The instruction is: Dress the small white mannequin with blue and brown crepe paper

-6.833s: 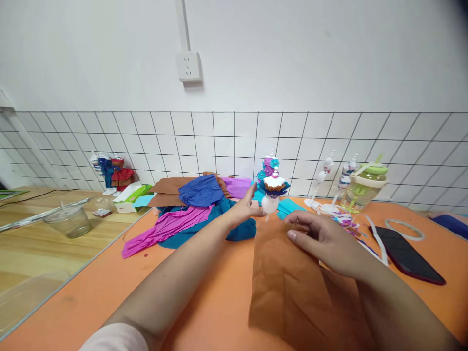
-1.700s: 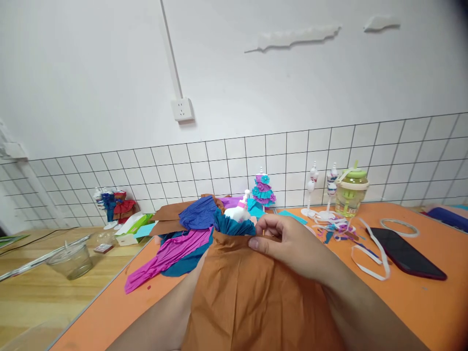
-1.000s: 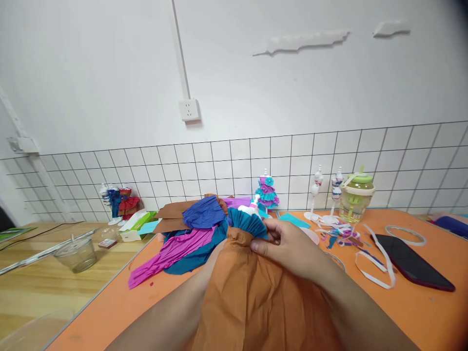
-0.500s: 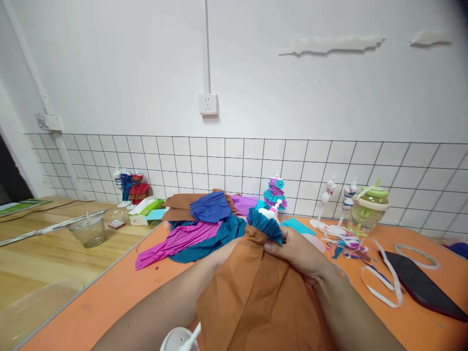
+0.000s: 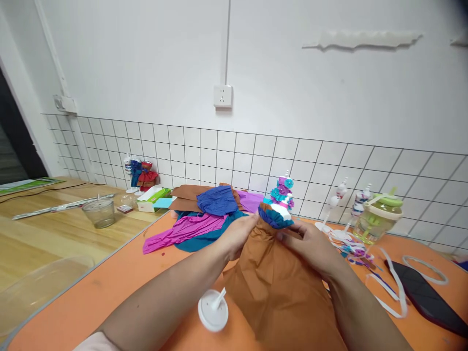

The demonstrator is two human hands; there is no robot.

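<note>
A large sheet of brown crepe paper (image 5: 278,287) hangs in front of me, gathered into folds at its top around a small white figure (image 5: 282,209). Blue and teal paper ruffles (image 5: 274,218) ring the gather. From the left, my left hand (image 5: 239,236) pinches the gathered brown paper, its fingertips partly hidden behind it. On the other side my right hand (image 5: 310,246) grips the same gather, thumb in front and fingers behind. A white round piece with a short stick (image 5: 214,311) sits on the orange tabletop below my left forearm.
Blue (image 5: 217,200), magenta and teal crepe papers lie piled behind my left hand. A decorated figure (image 5: 281,190) stands near the tiled wall. At right are a green-lidded bottle (image 5: 380,217), paper scraps, white strips and a phone (image 5: 427,295). A glass bowl (image 5: 98,213) is at left.
The view has shifted, and the brown paper appears turned and tilted. My left hand, mostly hidden before, now shows at the gather's left side. The white piece with the stick is fully visible.
</note>
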